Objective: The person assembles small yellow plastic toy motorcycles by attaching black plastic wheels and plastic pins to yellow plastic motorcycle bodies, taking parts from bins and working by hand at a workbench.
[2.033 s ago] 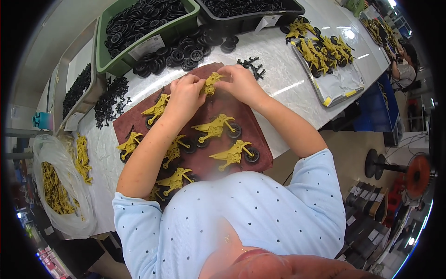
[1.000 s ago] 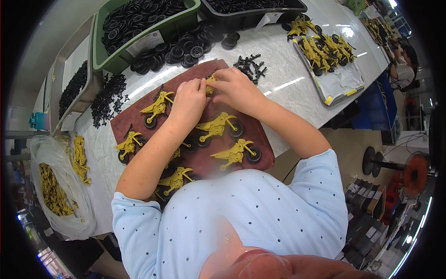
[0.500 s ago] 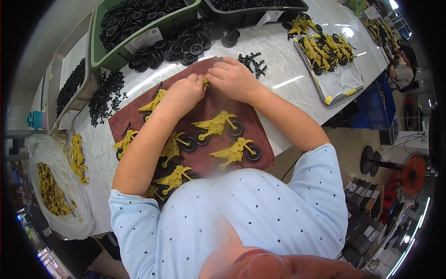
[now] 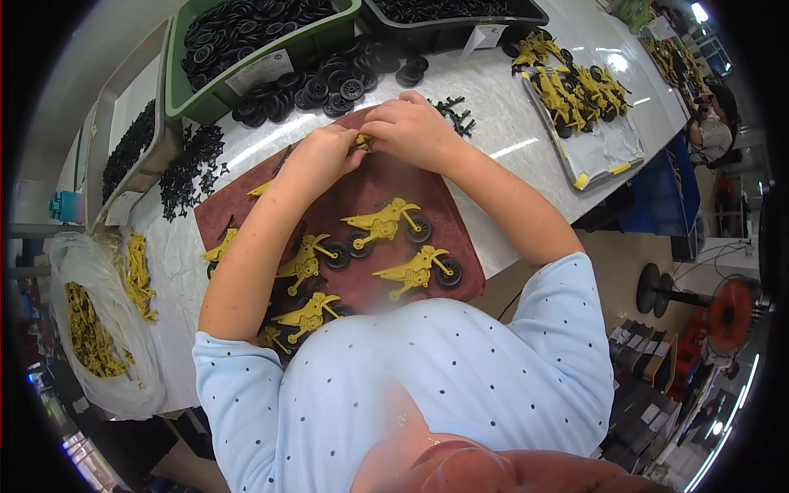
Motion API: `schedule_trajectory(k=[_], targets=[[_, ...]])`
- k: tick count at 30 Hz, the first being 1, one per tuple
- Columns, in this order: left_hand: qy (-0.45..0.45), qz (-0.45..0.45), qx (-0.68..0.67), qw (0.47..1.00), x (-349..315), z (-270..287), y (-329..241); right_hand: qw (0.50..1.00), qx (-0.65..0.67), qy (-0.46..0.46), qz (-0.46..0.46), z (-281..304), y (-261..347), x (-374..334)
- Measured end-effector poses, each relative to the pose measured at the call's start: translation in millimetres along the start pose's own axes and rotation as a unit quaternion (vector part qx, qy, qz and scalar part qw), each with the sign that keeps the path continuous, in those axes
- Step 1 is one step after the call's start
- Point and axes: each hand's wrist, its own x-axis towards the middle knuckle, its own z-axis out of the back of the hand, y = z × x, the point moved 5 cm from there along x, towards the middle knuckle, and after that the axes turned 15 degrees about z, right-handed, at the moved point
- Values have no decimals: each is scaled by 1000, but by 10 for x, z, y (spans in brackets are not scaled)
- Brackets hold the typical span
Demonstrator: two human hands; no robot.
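Observation:
Near the far edge of a dark red mat (image 4: 448,201), my left hand (image 4: 319,158) and my right hand (image 4: 411,131) meet with fingers closed on a small yellow toy motorcycle part (image 4: 362,143). Most of that part is hidden by the fingers. Below them on the mat lie yellow toy motorcycles (image 4: 385,222) with black wheels. One motorcycle (image 4: 413,271) at the mat's near right shows a single wheel. More motorcycles (image 4: 306,261) lie beside my left forearm, which covers some of them.
Behind the mat are loose black wheels (image 4: 316,89), a green bin (image 4: 175,90) of wheels and a black bin (image 4: 534,18). Small black parts (image 4: 189,168) lie left; others (image 4: 457,117) lie by my right hand. A tray (image 4: 567,168) holds motorcycles. A plastic bag (image 4: 136,361) contains yellow parts.
Both hands stay together on the yellow part, with fingers slightly shifted and the left wrist a little lower. The view has moved slightly.

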Motion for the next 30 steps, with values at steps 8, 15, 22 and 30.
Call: schedule_trajectory(k=[8,15,22,30], targets=[[-7,4,-16,1000,49,38,6,997,-61,29,-24,7,30,101],[-56,2,12,998,31,3,51,995,-83,39,-50,-36,13,153],[-27,26,-17,999,58,47,38,996,-88,-4,-25,-33,3,174],[-5,58,-83,995,64,82,55,997,-49,29,-52,-62,-65,156]])
